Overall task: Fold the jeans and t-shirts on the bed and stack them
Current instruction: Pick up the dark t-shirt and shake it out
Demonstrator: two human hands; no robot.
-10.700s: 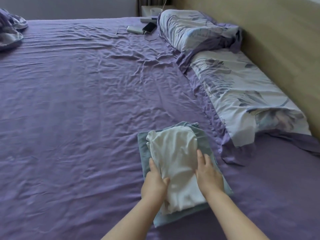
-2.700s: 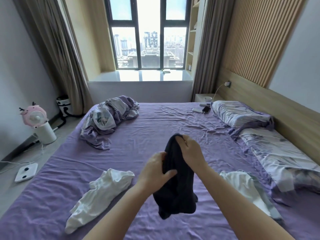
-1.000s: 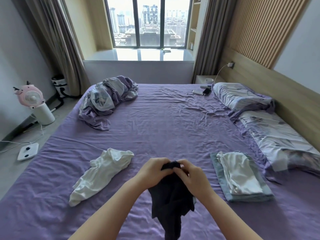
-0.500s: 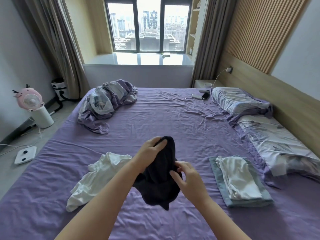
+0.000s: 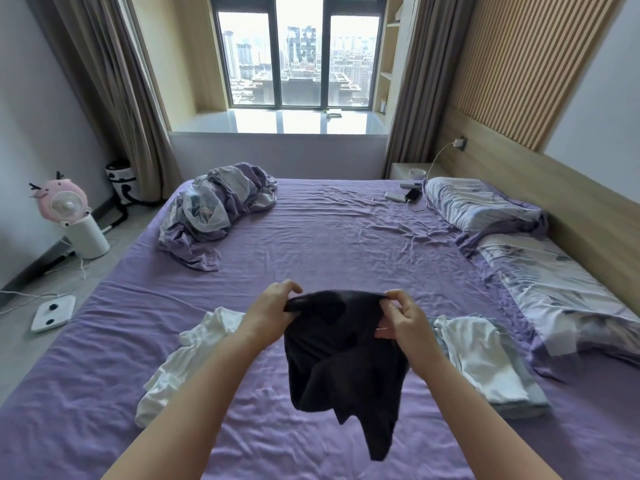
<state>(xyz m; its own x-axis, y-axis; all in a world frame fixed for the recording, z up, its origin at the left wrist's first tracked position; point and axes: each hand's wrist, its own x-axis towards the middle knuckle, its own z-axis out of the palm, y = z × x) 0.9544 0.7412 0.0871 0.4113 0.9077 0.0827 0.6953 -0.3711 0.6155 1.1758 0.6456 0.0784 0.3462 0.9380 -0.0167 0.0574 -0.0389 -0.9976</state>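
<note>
Both hands, left hand [image 5: 273, 308] and right hand [image 5: 403, 315], pinch the limp black cotton t-shirt's [image 5: 343, 362] top edge above the purple bed [image 5: 329, 237]; unfolded yet, it wants spreading flat next.

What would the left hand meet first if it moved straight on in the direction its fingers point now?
The left hand points toward the right hand, along the top edge of the dark garment held between them. It would likely meet that hand first, though depth is unclear.

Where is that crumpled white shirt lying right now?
The crumpled white shirt lies unfolded on the purple bed, left of the dark garment and partly behind the left forearm.
</note>
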